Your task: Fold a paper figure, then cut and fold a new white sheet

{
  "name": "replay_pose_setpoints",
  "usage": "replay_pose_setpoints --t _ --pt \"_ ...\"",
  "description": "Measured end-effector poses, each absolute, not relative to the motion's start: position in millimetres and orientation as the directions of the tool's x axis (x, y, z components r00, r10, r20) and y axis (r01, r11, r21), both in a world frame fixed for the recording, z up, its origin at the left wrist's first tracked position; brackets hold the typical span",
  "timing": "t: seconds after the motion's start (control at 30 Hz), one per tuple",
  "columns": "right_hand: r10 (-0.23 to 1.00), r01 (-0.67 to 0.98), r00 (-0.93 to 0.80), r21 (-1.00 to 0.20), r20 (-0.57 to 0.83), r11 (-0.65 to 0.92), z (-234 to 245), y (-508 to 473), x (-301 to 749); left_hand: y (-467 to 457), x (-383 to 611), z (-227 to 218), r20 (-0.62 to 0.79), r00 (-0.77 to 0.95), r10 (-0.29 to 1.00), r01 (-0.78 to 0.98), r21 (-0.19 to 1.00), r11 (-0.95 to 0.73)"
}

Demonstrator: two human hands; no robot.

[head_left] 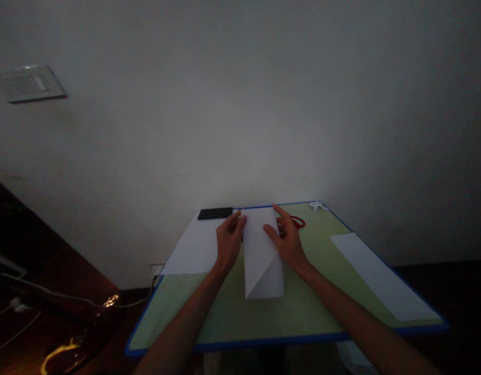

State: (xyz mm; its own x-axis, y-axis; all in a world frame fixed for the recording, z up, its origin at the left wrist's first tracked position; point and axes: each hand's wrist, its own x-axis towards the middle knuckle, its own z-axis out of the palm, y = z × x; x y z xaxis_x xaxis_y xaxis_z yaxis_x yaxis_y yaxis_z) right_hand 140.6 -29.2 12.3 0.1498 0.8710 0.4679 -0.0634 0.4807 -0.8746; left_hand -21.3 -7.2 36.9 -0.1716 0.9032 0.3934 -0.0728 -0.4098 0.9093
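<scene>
A folded sheet of white paper [260, 250] is held up over the table between my two hands. A diagonal fold edge runs across its lower part. My left hand [229, 237] pinches its left edge near the top, thumb and fingers together. On the right side, my right hand [285, 237] grips the paper with the thumb on the front face and the index finger stretched up along the edge. Behind that hand shows part of a red-handled pair of scissors [298, 222]; the rest is hidden.
The green table [303, 312] has a blue rim and stands against a wall. A black phone [215, 213] lies on a white sheet [193, 250] at the left. A paper strip [381, 276] lies right, a white paper star [317, 206] far right. Cables [68, 298] hang left.
</scene>
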Motion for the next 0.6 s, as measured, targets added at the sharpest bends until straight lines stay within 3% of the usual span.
replay_pose_setpoints --t 0.6 --pt "0.858 -0.056 0.154 -0.863 0.490 0.502 13.0 -28.7 141.7 -8.0 -20.8 37.3 0.388 -0.186 0.903 -0.080 0.910 -0.408"
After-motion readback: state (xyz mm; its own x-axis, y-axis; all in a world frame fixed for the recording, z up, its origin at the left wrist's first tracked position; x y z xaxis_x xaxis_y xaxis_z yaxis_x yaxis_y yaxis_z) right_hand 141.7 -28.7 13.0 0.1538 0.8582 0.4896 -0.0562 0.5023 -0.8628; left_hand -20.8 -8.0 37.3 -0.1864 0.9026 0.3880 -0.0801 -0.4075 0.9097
